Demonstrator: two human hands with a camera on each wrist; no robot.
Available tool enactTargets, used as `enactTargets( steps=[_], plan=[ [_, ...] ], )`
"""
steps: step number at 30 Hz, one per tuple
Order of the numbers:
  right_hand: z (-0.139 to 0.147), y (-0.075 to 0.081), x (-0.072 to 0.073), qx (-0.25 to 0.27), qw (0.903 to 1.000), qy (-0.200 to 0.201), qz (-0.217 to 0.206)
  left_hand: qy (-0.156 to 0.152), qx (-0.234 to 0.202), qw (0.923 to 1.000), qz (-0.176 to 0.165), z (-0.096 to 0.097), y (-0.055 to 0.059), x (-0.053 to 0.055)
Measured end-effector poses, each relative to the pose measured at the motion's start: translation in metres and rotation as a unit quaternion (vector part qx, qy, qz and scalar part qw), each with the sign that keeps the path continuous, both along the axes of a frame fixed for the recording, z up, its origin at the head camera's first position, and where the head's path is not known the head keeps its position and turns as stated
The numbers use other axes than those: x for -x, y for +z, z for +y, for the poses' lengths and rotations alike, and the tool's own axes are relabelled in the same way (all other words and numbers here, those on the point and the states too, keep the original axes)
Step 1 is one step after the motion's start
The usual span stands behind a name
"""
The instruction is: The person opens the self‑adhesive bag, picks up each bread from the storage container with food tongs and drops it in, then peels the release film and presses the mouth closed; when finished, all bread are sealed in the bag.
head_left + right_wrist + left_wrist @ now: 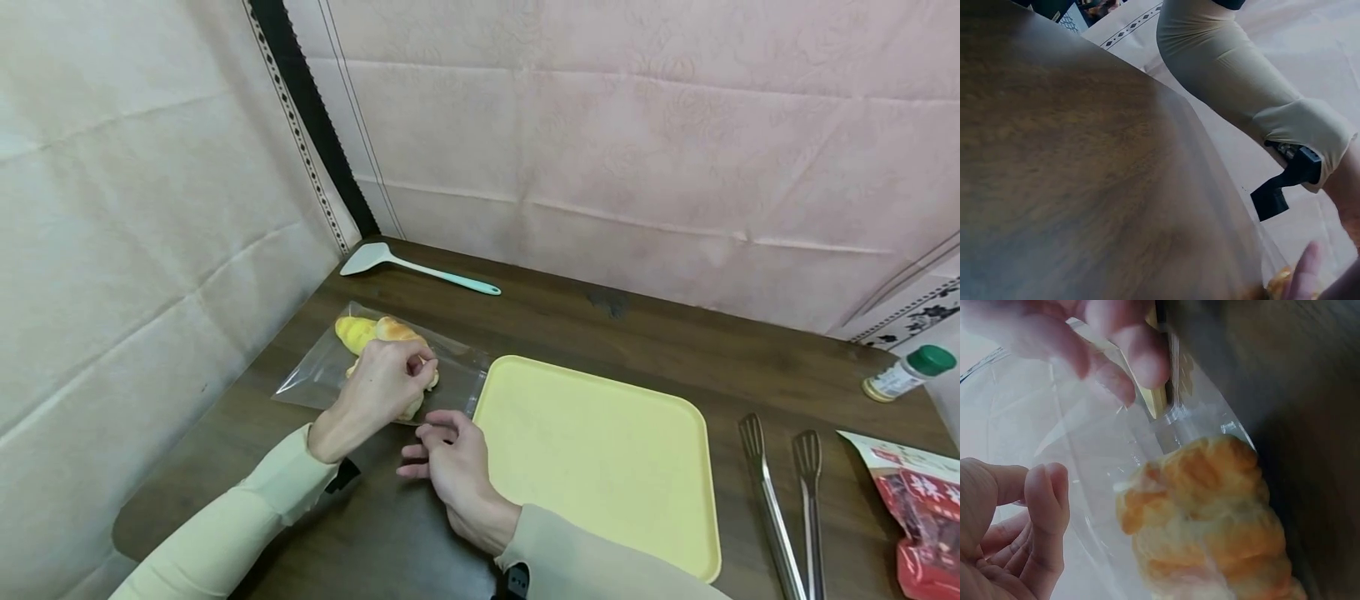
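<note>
"Left hand (381,379)?"
"Fingers curled, thumb and forefinger tips nearly together over the bag; whether they pinch film, cannot tell."
"Right hand (459,467)?"
"Fingers loosely parted, at the bag's near right corner; no grip on anything visible."
"Item beneath?"
"Clear bag (318,377), flat, left of the tray; bread (1204,525) inside, one piece yellow, others browned."
"Handling?"
"Judged light; film thin, limp and slippery; bread probably soft, easily dented. Best hold: the film's edge for the bag, broad sides for the bread, lightly."
"Edges?"
"Bag's right end close by the yellow tray (592,467), whose raised rim could snag film. Table (352,508) edge and cloth wall to the left."
"Room?"
"Bare wood on the near side; spatula (442,275) beyond the bag; bare tray surface to the right, tongs (776,518) past it."
</note>
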State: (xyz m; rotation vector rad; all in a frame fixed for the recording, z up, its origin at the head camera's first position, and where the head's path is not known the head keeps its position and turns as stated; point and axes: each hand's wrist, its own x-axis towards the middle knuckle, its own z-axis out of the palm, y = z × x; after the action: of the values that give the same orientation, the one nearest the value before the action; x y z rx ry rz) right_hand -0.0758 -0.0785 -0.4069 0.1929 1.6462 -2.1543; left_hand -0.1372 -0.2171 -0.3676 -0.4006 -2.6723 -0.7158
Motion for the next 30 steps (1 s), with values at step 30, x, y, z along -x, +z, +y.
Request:
enactTargets(
  steps=[30],
  plan=[
    [-0.004, -0.006, 0.01, -0.005, 0.9988, -0.044, -0.019, -0.227, 0.266, 0.8862, -0.304, 0.016, 0.038, 0.124]
  ],
)
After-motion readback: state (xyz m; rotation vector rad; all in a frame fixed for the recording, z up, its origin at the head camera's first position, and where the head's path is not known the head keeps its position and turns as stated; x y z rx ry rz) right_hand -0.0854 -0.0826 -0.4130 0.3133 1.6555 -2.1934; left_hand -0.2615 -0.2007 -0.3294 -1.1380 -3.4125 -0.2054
